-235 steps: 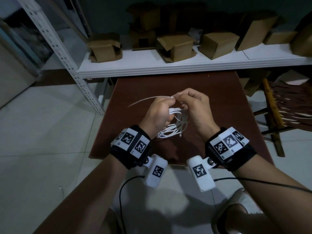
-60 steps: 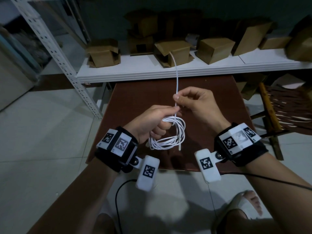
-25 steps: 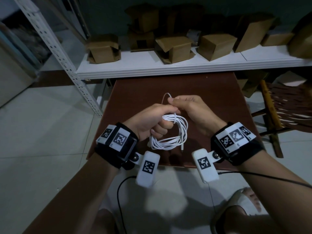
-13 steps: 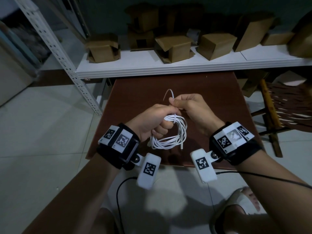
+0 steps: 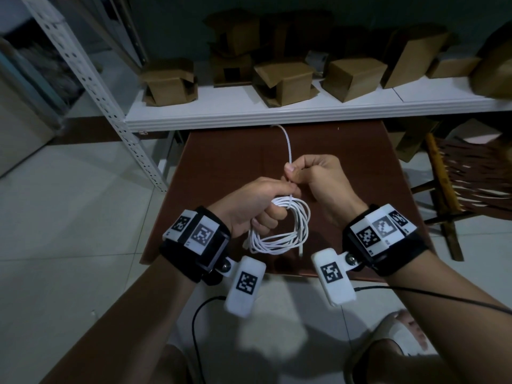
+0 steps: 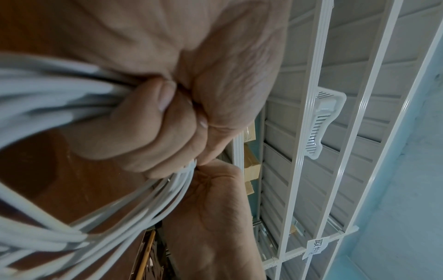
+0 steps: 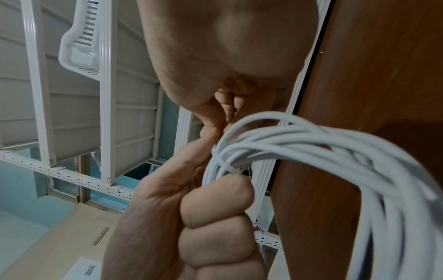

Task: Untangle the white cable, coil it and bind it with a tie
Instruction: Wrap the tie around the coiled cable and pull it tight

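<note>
- While held above the near half of the brown table (image 5: 360, 167), white cable (image 5: 279, 231) seen wound into a loose multi-strand coil, hanging below the fists, loop roughly facing the head camera, slightly wider than tall.
- Left hand (image 5: 257, 206) clenched around the top of the coil, fingers (image 6: 153, 132) curled over the gathered strands, bundle running out to the left of the left wrist view.
- Right hand (image 5: 318, 181) just beside the left, touching it, thumb and forefinger pinching the thin white tie (image 5: 288, 145).
- Tie wrapped once round the strands at the top of the coil (image 7: 224, 166), free tail standing nearly upright out of the right fist, long axis pointing away toward the shelf, tip bending slightly left near the table's far edge.
- One cable end (image 5: 300, 250) dangling straight down at the coil's lower right.
- White shelf (image 5: 277, 112) beyond the table, carrying several cardboard boxes (image 5: 282, 81).
- Wooden chair (image 5: 457, 184) to the right of the table, on the tiled floor (image 5: 69, 217).
</note>
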Available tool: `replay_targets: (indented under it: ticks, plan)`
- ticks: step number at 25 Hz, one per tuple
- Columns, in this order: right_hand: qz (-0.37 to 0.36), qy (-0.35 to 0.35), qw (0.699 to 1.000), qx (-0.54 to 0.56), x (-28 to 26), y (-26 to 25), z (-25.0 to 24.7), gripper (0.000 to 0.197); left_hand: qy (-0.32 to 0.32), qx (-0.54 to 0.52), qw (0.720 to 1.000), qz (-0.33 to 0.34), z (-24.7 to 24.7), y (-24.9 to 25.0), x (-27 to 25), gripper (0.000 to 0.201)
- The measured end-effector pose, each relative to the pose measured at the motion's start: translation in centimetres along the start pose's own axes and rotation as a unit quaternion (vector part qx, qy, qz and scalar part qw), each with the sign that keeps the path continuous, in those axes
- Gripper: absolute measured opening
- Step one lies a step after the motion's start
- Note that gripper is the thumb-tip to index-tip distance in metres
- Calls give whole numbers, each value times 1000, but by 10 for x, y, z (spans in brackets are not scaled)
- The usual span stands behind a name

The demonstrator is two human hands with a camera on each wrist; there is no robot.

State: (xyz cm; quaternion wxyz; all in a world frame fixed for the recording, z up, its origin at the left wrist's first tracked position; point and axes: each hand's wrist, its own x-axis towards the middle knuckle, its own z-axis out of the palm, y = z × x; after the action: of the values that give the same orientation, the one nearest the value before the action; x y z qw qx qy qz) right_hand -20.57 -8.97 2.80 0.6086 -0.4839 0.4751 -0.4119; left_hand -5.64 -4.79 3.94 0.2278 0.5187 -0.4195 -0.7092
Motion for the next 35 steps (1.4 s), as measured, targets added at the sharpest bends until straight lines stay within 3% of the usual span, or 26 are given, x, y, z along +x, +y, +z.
replay_targets:
  ticks: [6,12,21,26,29,32,35]
  plan:
    - [-12,30,999,-16,10,2,-7,24,-20,-8,1000,3,4,-3,1,25]
    - [-34,53,998,-23,14,2,-10,23,-34,-12,999,-1,5,-6,3,39]
    - [-35,55,998,2,15,1,-12,15,-7,27,999,42,4,-7,6,37]
    - [-13,-34,999,12,17,-5,-18,20,3,-13,998,66,3,-8,10,39]
    - [-12,-84,996,0,13,-1,-15,22,24,-20,996,78,0,-7,11,28]
    - [-37,-78,996,2,10,2,-13,31,41,-6,994,106,-1,-6,11,16]
    - [-60,-47,997,1,10,0,-13,27,67,8,988,141,4,-9,14,29]
